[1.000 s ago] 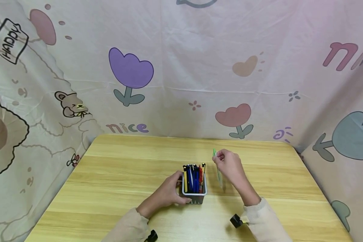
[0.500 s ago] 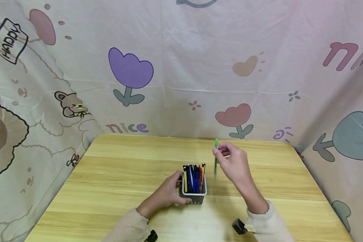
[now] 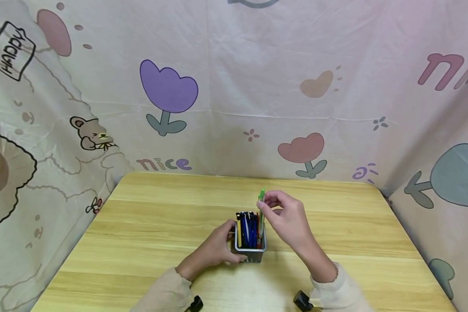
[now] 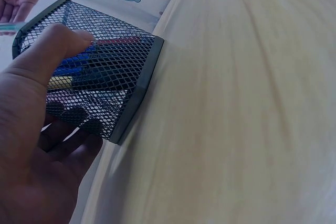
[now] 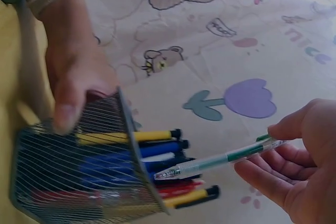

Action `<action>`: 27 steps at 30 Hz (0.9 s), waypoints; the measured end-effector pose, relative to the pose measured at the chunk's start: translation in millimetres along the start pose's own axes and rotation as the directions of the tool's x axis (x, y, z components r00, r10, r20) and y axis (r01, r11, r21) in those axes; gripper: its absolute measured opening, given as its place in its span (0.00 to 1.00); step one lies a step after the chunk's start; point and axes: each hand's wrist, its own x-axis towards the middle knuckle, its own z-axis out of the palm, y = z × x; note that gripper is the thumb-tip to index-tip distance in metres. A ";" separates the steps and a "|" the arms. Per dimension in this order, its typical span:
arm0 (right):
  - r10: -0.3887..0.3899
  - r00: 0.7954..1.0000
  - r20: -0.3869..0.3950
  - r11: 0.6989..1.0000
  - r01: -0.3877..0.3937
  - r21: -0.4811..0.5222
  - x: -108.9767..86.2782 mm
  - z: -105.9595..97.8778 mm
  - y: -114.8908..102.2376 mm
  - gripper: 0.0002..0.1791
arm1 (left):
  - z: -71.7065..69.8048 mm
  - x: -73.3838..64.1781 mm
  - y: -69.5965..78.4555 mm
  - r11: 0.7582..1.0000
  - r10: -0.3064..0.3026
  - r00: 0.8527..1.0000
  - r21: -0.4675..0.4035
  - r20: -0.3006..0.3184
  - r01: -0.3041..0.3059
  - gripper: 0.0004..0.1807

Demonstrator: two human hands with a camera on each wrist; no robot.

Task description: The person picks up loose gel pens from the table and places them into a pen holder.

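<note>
A dark mesh pen holder stands on the table, packed with several upright pens in blue, yellow and red. My left hand grips its left side; in the left wrist view the thumb lies across the mesh and the fingers curl beneath. Between thumb and fingers my right hand pinches a clear pen with a green top near its upper end. In the right wrist view that pen's tip overlaps the holder's opening, close to the blue and red pens.
The light wood-grain table spreads around the holder. A printed fabric with flowers and bears hangs behind the table and along both sides. Small black devices sit at the cuffs, such as the one on the right sleeve.
My right hand lifted the green-topped pen upright, then brought it left and lower, over the right side of the holder. The left hand and the holder have stayed in place.
</note>
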 end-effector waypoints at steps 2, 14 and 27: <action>0.003 1.000 0.017 1.000 -0.003 0.009 -2.0 5.1 1.3 0.07 | 0.0 0.7 -0.5 1.000 0.009 1.000 -0.007 0.000 -0.009 0.46; 0.038 0.997 0.067 0.998 -0.035 -0.043 -11.6 28.6 6.2 0.05 | -0.6 2.4 1.2 1.000 0.008 1.000 -0.027 0.016 -0.008 0.43; 0.013 0.998 0.068 0.990 -0.004 -0.141 -20.8 42.6 10.4 0.05 | -0.6 1.4 0.4 1.000 0.024 1.000 -0.006 0.012 -0.023 0.41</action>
